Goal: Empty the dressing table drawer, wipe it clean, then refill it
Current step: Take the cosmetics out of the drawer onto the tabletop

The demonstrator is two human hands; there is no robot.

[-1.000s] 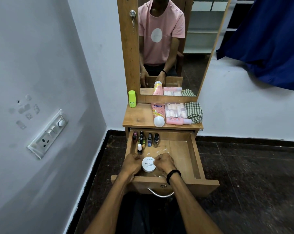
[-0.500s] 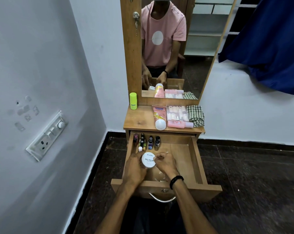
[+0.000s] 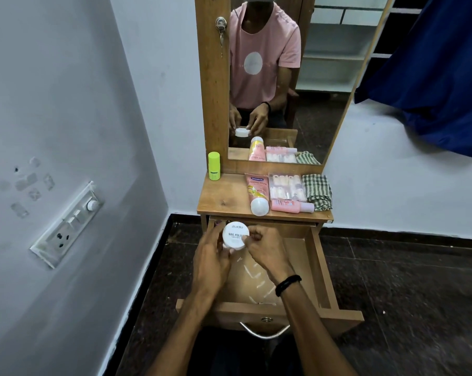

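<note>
A round white jar (image 3: pixel 235 236) with "NAIL POLISH" on its lid is raised over the back of the open wooden drawer (image 3: pixel 321 275). My left hand (image 3: pixel 211 263) grips its left side and my right hand (image 3: pixel 264 246) pinches its right edge. My hands hide the small nail polish bottles at the drawer's back left. A clear plastic sheet (image 3: pixel 253 278) lies on the drawer bottom. On the dressing table top (image 3: pixel 224 199) lie a pink tube (image 3: pixel 256 194), a clear box of false nails (image 3: pixel 287 187), a pink bottle (image 3: pixel 291 206) and a folded checked cloth (image 3: pixel 317 192).
A lime green stick (image 3: pixel 214 166) stands at the back left of the table top, below the mirror (image 3: pixel 283 77). A grey wall with a switch panel (image 3: pixel 66 223) is close on the left. Dark floor tiles lie to the right, and a blue curtain (image 3: pixel 433 77) hangs at the upper right.
Both hands have lifted the white jar from the front of the drawer up and toward its back, and it now covers the small bottles there.
</note>
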